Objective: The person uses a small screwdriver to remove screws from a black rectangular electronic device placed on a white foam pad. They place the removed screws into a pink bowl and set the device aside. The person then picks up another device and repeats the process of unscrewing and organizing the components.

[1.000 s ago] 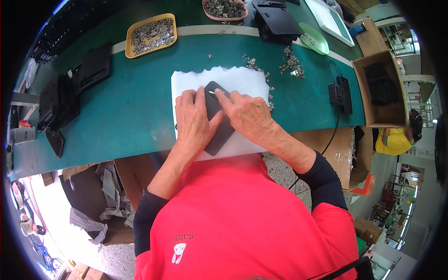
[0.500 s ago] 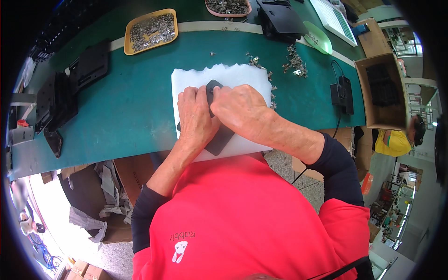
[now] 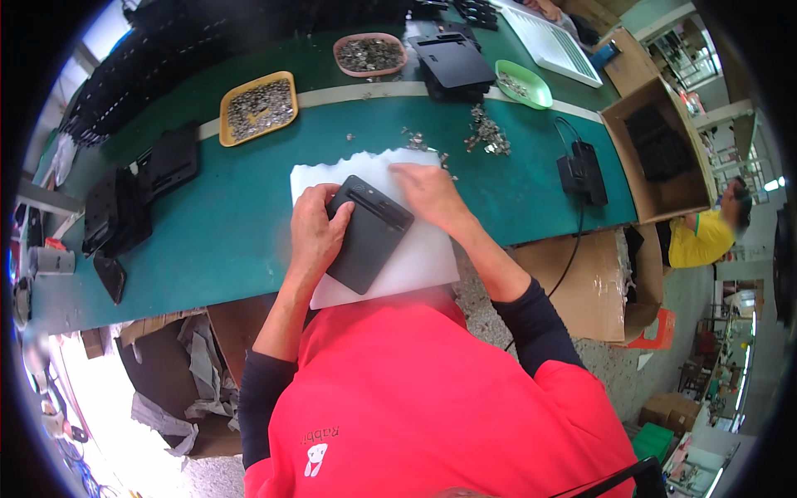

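Left hand (image 3: 318, 228) had its fingers gripping the black panel (image 3: 367, 249) on some white foam (image 3: 427, 270); right hand (image 3: 432, 196) was just beside it, couldn't tell if those fingers were closed.

Panel (image 3: 365, 249) on foam sheet (image 3: 425, 261); parts trays (image 3: 264, 130) behind; adapter (image 3: 583, 173) right, carton (image 3: 664, 197) farther right.

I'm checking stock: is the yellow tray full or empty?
Partly full: small metal parts lie across the yellow tray, with bare yellow showing between them.
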### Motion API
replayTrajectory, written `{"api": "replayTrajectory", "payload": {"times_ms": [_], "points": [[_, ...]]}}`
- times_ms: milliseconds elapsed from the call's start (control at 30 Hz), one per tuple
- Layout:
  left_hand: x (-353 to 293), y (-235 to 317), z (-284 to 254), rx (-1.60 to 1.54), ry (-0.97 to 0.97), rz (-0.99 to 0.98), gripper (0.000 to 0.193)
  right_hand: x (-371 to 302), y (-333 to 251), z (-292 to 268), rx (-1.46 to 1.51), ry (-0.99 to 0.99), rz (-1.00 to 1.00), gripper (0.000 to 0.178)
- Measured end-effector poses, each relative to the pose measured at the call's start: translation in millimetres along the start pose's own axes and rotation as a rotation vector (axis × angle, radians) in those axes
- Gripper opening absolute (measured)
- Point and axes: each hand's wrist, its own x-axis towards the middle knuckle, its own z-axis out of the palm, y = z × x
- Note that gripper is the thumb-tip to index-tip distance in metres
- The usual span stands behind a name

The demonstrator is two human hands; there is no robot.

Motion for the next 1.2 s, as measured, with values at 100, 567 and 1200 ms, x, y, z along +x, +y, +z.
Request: {"api": "replayTrajectory", "payload": {"times_ms": [100,567,1200], "points": [[9,8,-23,-0.293,-0.151,-0.282,0.019,-4,-10,-7,0.145,-0.027,0.267,0.025],[-50,19,-8,0.482,0.004,0.493,0.027,-13,-26,-10,0.112,-0.062,0.227,0.019],[-41,18,10,0.451,0.132,0.44,0.02,17,-47,-32,-0.178,-0.841,-0.155,0.011]]}}
